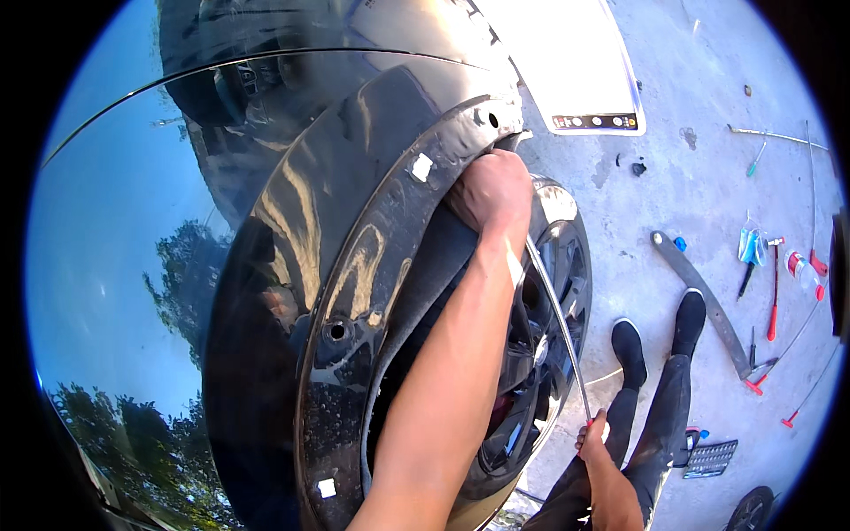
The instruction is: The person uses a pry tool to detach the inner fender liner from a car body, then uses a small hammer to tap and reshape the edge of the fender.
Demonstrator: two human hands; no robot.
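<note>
While the left hand is clamped, fingers curled, on the black wheel-arch lip, a thin metal rod is gripped at its lower end by the right hand, slanting up toward the arch over the wheel.

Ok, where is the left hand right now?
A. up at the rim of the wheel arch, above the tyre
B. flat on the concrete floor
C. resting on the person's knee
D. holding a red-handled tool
A: the left hand is pressed against the edge of the black wheel arch just above the wheel, while the right hand grips the lower end of a thin metal rod.
</note>
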